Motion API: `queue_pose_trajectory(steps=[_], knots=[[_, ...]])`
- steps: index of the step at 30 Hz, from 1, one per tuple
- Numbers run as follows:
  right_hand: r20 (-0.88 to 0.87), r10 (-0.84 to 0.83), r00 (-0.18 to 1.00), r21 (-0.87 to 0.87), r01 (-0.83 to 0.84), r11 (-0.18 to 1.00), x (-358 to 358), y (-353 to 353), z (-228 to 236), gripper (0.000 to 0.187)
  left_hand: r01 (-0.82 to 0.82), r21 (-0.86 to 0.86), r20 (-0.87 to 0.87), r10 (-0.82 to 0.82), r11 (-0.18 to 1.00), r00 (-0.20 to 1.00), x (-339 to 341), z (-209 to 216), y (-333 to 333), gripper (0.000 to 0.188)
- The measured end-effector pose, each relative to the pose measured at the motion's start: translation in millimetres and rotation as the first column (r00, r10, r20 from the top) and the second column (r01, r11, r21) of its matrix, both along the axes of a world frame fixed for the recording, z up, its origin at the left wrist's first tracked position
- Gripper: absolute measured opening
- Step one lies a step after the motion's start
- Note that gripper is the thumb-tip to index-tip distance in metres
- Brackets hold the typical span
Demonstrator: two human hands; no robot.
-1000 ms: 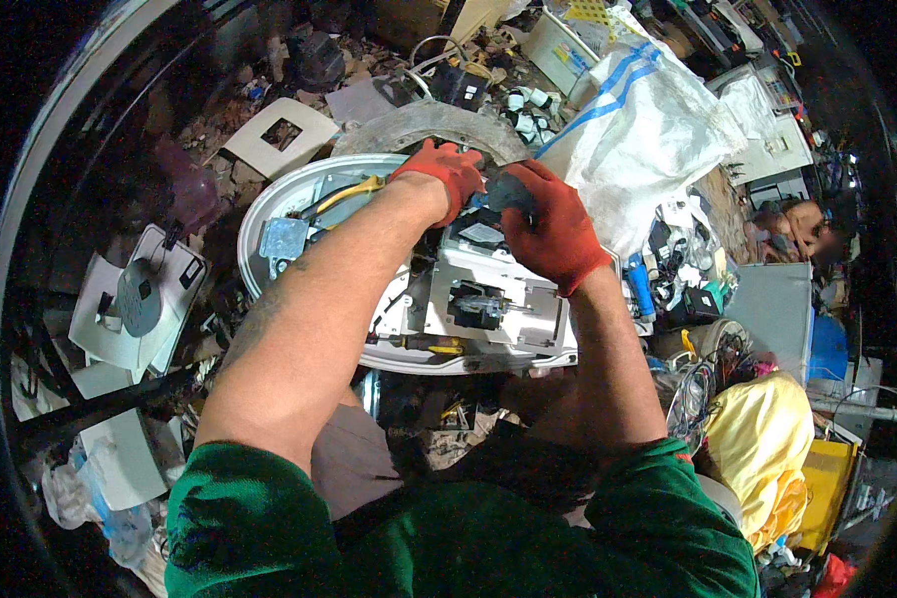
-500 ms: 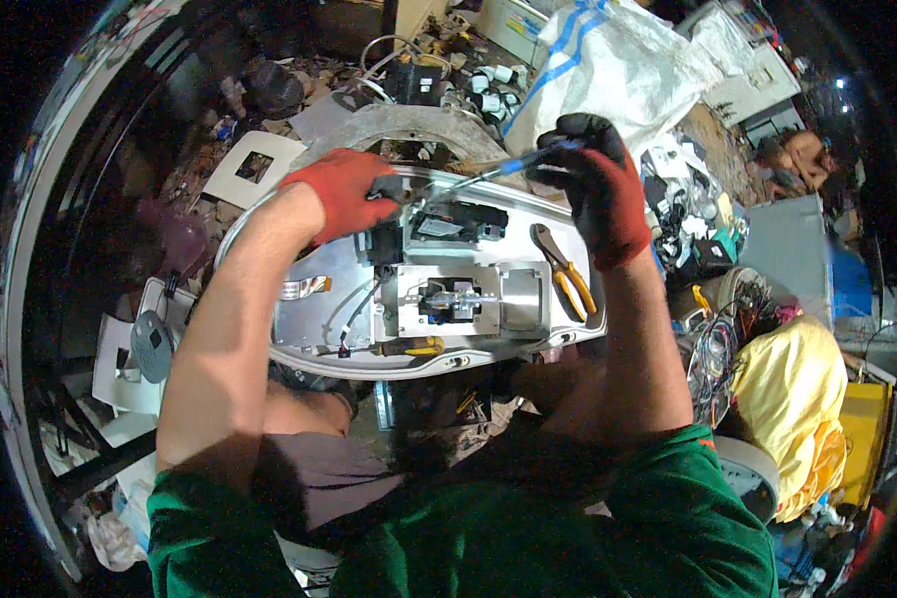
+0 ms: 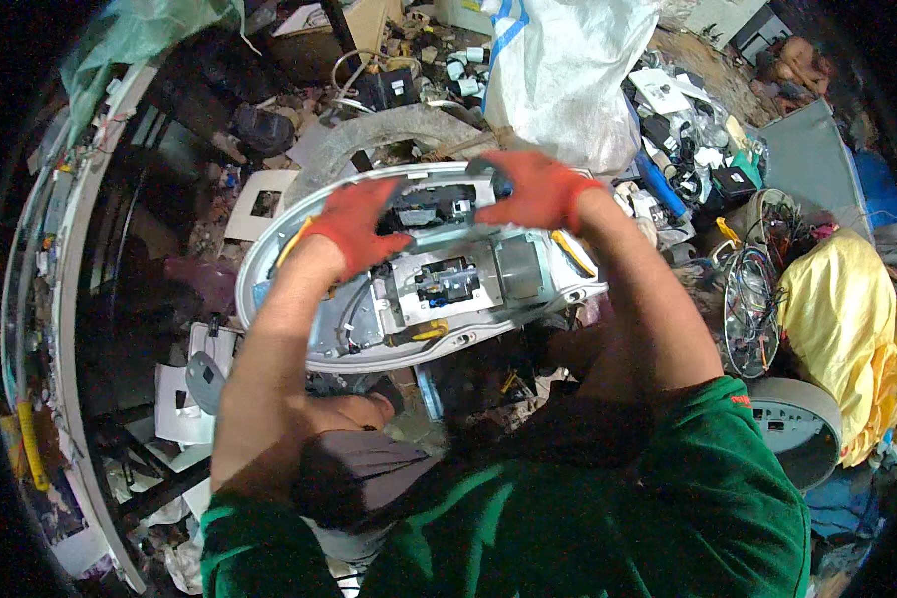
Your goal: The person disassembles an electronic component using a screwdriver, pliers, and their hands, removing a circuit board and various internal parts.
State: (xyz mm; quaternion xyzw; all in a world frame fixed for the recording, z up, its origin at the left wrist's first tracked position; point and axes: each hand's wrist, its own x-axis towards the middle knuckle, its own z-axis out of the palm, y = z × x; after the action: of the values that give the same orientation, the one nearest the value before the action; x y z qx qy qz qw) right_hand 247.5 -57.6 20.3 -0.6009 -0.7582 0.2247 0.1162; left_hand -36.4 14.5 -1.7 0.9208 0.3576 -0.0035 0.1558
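Observation:
A long white plastic shell (image 3: pixel 473 344) lies in front of me, with electronic parts inside. My left hand (image 3: pixel 354 224), in a red glove with dark fingertips, is over its left half, fingers apart beside a black module (image 3: pixel 431 206). At the other end of that module my right hand (image 3: pixel 538 189), gloved alike, curves with thumb and fingers spread; both hands are slightly blurred. I cannot make out a screwdriver in either. Below them sits a metal plate with a mechanism (image 3: pixel 447 282). Yellow-handled pliers (image 3: pixel 574 255) lie partly hidden by my right forearm; a yellow-handled tool (image 3: pixel 419 334) rests along the near rim.
A large white sack (image 3: pixel 568 80) stands beyond the shell. To the right are a heap of plastic scrap (image 3: pixel 688 140), coiled wires (image 3: pixel 752 289) and a yellow sack (image 3: pixel 837 329). A white panel (image 3: pixel 259 204) lies at the left, near a metal frame (image 3: pixel 70 329).
My right hand has come down and left from above the shell, and the blue screwdriver it held no longer shows. My left hand has opened. The view has shifted.

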Motion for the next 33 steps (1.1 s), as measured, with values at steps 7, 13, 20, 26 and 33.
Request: queue_pose_trajectory(steps=[7,13,20,26,33], knots=[[0.071,-0.019,0.997,-0.049,0.022,0.999,-16.4,-11.0,-7.3,0.06,-0.101,-0.161,0.153,0.125,0.982,0.98,23.0,0.6,-0.2,0.04],[0.046,0.073,0.996,-0.047,-0.071,0.996,-16.5,-7.3,-11.7,0.06,-0.122,-0.253,0.232,0.182,0.96,0.956,18.9,-13.9,3.4,0.045],[0.107,0.041,0.993,-0.098,-0.03,0.995,-24.1,-0.6,-20.7,0.06,-0.099,0.2,0.044,0.092,0.975,0.995,4.4,-43.5,3.0,0.06],[0.138,0.015,0.99,-0.024,-0.012,1.0,-34.5,-1.9,-19.4,0.066,-0.055,0.213,-0.031,0.063,0.975,0.997,0.9,-40.4,-0.5,0.063],[-0.046,-0.085,0.995,0.066,0.088,0.994,-26.7,21.0,-32.7,0.06,-0.084,0.144,-0.089,0.098,0.986,0.991,4.7,-33.0,-1.2,0.086]])
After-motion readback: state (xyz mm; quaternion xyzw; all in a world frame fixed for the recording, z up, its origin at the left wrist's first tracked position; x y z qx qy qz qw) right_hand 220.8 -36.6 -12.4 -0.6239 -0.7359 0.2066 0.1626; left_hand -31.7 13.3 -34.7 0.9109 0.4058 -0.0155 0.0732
